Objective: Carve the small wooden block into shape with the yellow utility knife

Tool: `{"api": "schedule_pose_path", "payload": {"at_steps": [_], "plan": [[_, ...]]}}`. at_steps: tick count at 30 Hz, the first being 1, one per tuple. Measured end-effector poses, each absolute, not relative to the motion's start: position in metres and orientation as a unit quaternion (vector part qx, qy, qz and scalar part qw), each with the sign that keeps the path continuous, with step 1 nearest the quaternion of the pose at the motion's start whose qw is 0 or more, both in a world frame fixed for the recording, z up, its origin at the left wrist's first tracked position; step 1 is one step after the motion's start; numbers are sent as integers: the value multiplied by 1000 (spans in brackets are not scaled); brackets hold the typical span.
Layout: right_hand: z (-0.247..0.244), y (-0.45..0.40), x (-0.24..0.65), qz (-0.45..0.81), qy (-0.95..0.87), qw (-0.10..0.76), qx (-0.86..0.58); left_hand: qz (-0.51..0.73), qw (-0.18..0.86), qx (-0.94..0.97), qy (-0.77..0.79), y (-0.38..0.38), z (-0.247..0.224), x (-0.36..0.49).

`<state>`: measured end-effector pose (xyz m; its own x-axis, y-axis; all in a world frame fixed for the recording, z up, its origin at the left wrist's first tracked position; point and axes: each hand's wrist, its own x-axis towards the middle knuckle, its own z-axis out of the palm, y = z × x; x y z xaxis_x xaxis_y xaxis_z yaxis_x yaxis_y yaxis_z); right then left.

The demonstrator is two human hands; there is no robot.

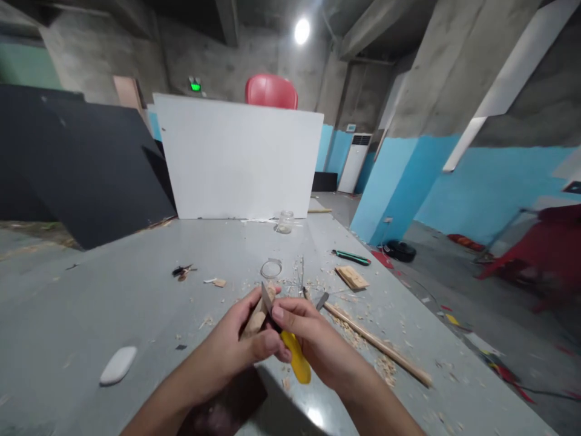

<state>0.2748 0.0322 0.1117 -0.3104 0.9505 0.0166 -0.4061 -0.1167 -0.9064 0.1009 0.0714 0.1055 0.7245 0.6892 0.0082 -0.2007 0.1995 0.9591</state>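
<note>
Near the front of the grey table, my left hand [231, 339] is closed around a short piece of wood [255, 321] with pale, carved patches. My right hand [313, 336] grips a utility knife with a yellow handle [297, 360]. Its blade [266, 297] points up and lies against or just over the wood; exact contact is hard to make out. Both hands meet, the left thumb close to the yellow handle. Right of them lies a long wooden stick [381, 345] among wood shavings [385, 366].
A green-and-black cutter [351, 257], a small wooden block [351, 278], a wire ring [271, 268] and a glass jar [285, 221] lie farther back. A white rounded object [118, 365] sits at left. A white board [240, 160] stands at the table's far edge.
</note>
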Motion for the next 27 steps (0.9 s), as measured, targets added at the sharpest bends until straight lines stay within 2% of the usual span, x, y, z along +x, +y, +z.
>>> {"api": "schedule_pose_path", "payload": {"at_steps": [4,8,15,22,27], "plan": [[105,39,274,704,-400,489,-323,292,674,619,277,75,103,101],[107,42,278,717,-437,433,-328,304,566,675,362,74,108,96],[121,32,283,722,-497,356,-324,281,412,777,386,65,135,86],[131,21,285,712,-522,340,-324,273,363,810,371,56,140,84],[140,15,293,680,-573,318,-329,316,384,789,360,47,144,87]]}}
